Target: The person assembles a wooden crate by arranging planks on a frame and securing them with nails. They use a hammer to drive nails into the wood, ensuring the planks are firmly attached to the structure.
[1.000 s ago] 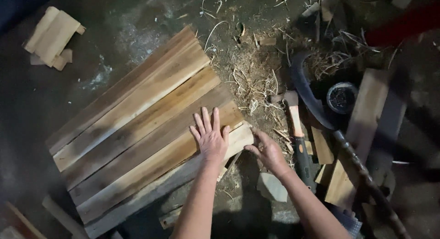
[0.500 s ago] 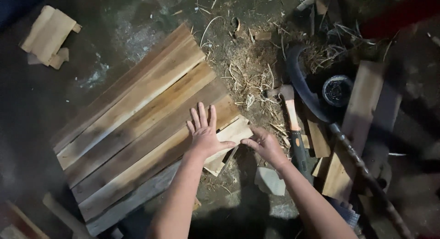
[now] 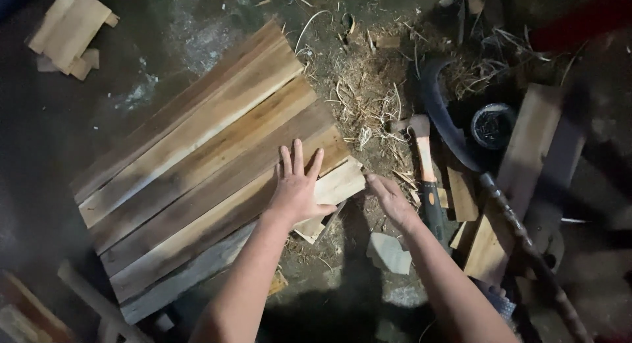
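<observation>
Your left hand (image 3: 297, 191) presses flat, fingers spread, on the wooden planks (image 3: 197, 165); your right hand (image 3: 390, 199), open and empty, touches their end beside the hammer (image 3: 424, 178).

1. Floor (image 3: 59, 152): dark, rough concrete or packed earth; a pale dusty patch (image 3: 197, 43) in the upper left centre of the frame.
2. Litter of straw and wood shavings (image 3: 368, 99) spread over the upper centre.
3. Small stack of pale wood offcuts (image 3: 69, 27) in the upper left corner.
4. Right of frame: scrap boards (image 3: 526, 152), a dark curved rubbery strip (image 3: 441, 129) and a round dark container (image 3: 492, 126) lie crowded together.
5. Flat grey stone fragment (image 3: 388, 251) on the floor, lower centre.
6. Light: dim; brightest at frame centre, corners fall off to near black.
7. No walls, windows or furniture in view.
</observation>
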